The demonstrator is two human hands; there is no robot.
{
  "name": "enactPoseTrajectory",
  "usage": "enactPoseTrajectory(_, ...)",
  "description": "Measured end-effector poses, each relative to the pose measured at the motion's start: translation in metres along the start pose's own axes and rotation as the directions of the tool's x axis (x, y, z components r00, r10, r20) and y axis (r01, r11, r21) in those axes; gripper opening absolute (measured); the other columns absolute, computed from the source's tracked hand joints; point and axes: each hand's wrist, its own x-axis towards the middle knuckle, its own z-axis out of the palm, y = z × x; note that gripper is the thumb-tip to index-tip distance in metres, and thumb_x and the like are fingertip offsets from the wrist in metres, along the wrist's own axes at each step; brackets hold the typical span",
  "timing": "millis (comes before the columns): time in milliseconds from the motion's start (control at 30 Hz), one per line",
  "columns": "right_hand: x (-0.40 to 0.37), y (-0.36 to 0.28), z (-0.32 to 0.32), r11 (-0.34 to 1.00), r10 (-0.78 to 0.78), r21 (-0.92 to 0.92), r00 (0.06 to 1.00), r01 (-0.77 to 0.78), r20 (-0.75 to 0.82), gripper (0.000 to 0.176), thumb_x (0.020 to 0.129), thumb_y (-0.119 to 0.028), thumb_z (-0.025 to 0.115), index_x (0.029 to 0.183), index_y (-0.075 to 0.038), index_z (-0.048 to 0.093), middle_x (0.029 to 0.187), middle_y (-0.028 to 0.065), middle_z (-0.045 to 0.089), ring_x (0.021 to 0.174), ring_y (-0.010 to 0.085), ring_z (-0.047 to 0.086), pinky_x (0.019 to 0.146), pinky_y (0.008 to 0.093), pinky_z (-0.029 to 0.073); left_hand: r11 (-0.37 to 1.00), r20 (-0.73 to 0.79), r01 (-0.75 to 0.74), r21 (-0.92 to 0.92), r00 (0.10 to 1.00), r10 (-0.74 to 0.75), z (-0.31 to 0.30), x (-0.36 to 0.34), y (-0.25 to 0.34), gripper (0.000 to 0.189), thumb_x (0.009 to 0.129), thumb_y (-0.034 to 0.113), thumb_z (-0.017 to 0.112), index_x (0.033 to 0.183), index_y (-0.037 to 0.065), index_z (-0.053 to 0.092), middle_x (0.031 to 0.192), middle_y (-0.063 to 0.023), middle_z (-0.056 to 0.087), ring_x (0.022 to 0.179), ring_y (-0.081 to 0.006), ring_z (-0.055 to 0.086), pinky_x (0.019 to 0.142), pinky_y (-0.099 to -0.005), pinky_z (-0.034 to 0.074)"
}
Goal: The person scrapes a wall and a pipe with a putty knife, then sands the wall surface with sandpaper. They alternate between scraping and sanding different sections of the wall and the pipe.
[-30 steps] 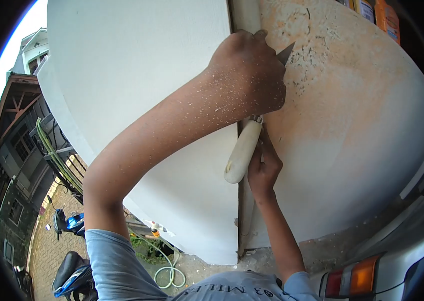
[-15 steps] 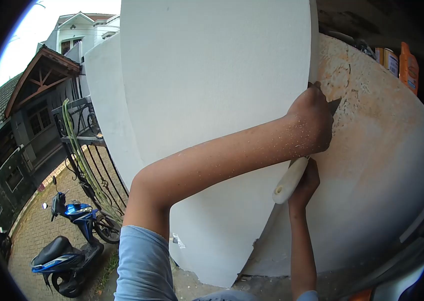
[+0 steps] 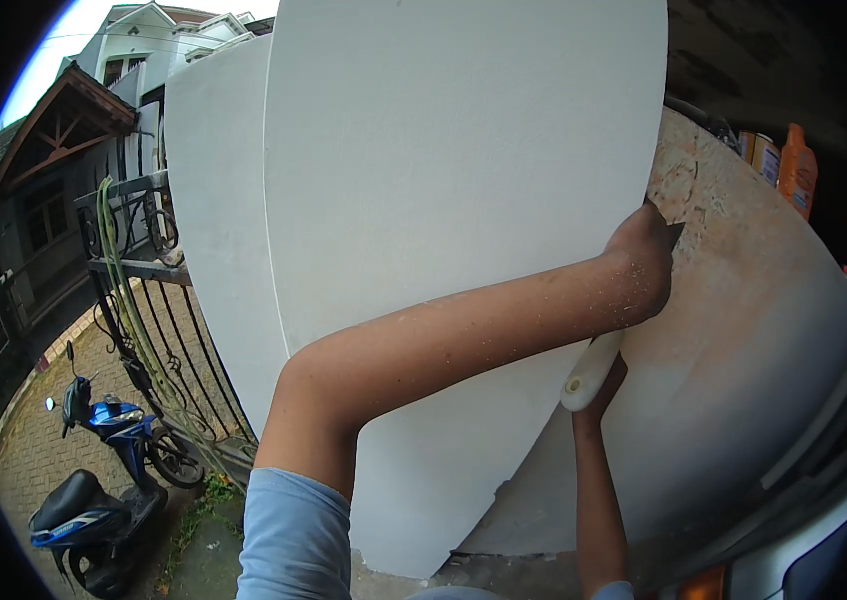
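Note:
My left arm reaches across the white wall [image 3: 463, 170], and my left hand [image 3: 640, 268] is curled in a fist around what looks like a scraper. The scraper's dark blade corner [image 3: 676, 234] sticks out past the knuckles, close to the rough, peeling wall face [image 3: 713, 215]. Its pale handle [image 3: 591, 372], with a hole in the end, slants out below my left wrist. My right hand [image 3: 608, 384] is behind that handle, seemingly closed on it; its fingers are mostly hidden. Light flecks dot my left wrist and forearm.
The wall's corner edge [image 3: 533, 440] runs down beside my right forearm. An orange bottle [image 3: 797, 172] and a tin [image 3: 765, 158] stand on the ledge at upper right. To the left are a black metal gate [image 3: 178, 330], a green hose [image 3: 121, 265] and a blue scooter [image 3: 108, 430].
The view has shifted a little, so the wall and ledge items sit further right and lower. My left hand sits slightly lower against the wall, still around the scraper.

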Motion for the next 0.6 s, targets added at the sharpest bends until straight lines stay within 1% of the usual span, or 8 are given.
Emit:
enactPoseTrajectory(67,-0.028,0.006,0.003,0.993,-0.083,-0.092,0.992,0.075,-0.093,0.011,0.086,-0.008,0.053,0.085,0.002,0.058,0.078,0.0076,0.061,0.072,0.0152,0.057,0.067,0.0284,0.044,1.000,0.006,-0.029,0.006,1.000,0.029,-0.002,-0.004,-0.002,0.022,0.082,0.026,0.055,0.088,0.012,0.071,0.086,-0.0041,0.067,0.088,-0.0235,0.059,0.086,-0.0362,0.038)
enactPoseTrajectory(167,-0.009,0.008,-0.004,0.998,-0.041,-0.038,0.999,0.041,-0.013,0.012,0.086,-0.008,0.052,0.087,0.002,0.058,0.080,0.0085,0.062,0.074,0.0148,0.057,0.067,0.0275,0.044,1.000,-0.017,0.005,-0.008,1.000,-0.005,-0.001,-0.002,-0.002,0.022,0.082,0.026,0.054,0.084,0.012,0.071,0.081,-0.0035,0.067,0.086,-0.0216,0.059,0.084,-0.0347,0.039)
enactPoseTrajectory(267,0.036,0.014,-0.005,0.976,0.078,0.192,0.989,-0.102,0.129,0.012,0.088,-0.007,0.050,0.088,0.002,0.058,0.081,0.0096,0.062,0.074,0.0134,0.056,0.068,0.0274,0.044,1.000,-0.026,0.025,-0.017,0.999,-0.026,-0.001,0.001,-0.003,0.023,0.082,0.026,0.053,0.082,0.012,0.071,0.079,-0.0033,0.066,0.084,-0.0200,0.059,0.083,-0.0338,0.040)
enactPoseTrajectory(400,-0.008,0.007,0.001,0.996,0.063,0.066,0.997,-0.060,-0.044,0.013,0.089,-0.003,0.046,0.085,0.004,0.056,0.081,0.0086,0.059,0.078,0.0122,0.054,0.071,0.0263,0.043,1.000,-0.053,0.008,-0.024,0.999,-0.010,0.003,0.001,-0.003,0.023,0.080,0.025,0.052,0.076,0.012,0.070,0.074,-0.0030,0.065,0.080,-0.0187,0.059,0.079,-0.0323,0.040)
enactPoseTrajectory(433,-0.024,0.023,0.000,0.999,-0.045,0.023,0.997,0.046,-0.056,0.015,0.090,-0.004,0.045,0.087,0.004,0.057,0.080,0.0074,0.057,0.080,0.0121,0.054,0.073,0.0264,0.043,0.991,-0.078,0.091,-0.098,0.992,-0.099,0.004,0.002,-0.001,0.022,0.079,0.025,0.052,0.072,0.012,0.069,0.072,-0.0026,0.064,0.077,-0.0183,0.059,0.076,-0.0312,0.041)
enactPoseTrajectory(467,-0.024,0.014,0.001,0.998,0.004,0.062,0.998,0.000,-0.065,0.016,0.091,-0.005,0.045,0.090,0.004,0.058,0.078,0.0068,0.056,0.078,0.0122,0.054,0.073,0.0265,0.044,0.988,-0.086,0.108,-0.110,0.989,-0.117,0.003,0.000,-0.002,0.022,0.078,0.024,0.051,0.071,0.013,0.069,0.072,-0.0027,0.064,0.076,-0.0177,0.059,0.073,-0.0290,0.042)
enactPoseTrajectory(500,-0.014,0.012,-0.009,0.993,0.102,0.057,0.993,-0.106,0.062,0.017,0.092,-0.006,0.046,0.094,0.004,0.059,0.076,0.0058,0.057,0.074,0.0113,0.054,0.070,0.0264,0.044,0.986,-0.094,0.146,-0.084,0.984,-0.154,0.002,0.000,0.000,0.022,0.078,0.024,0.052,0.071,0.012,0.068,0.071,-0.0024,0.064,0.076,-0.0174,0.059,0.071,-0.0287,0.043)
enactPoseTrajectory(600,0.043,0.001,-0.004,0.989,-0.011,0.148,0.998,0.001,0.067,0.013,0.090,-0.004,0.047,0.089,0.004,0.057,0.071,0.0067,0.058,0.068,0.0091,0.051,0.062,0.0252,0.042,0.993,-0.133,0.102,-0.053,0.985,-0.108,0.001,-0.002,-0.001,0.023,0.079,0.029,0.055,0.070,0.013,0.069,0.071,-0.0019,0.065,0.087,-0.0179,0.060,0.069,-0.0279,0.048)
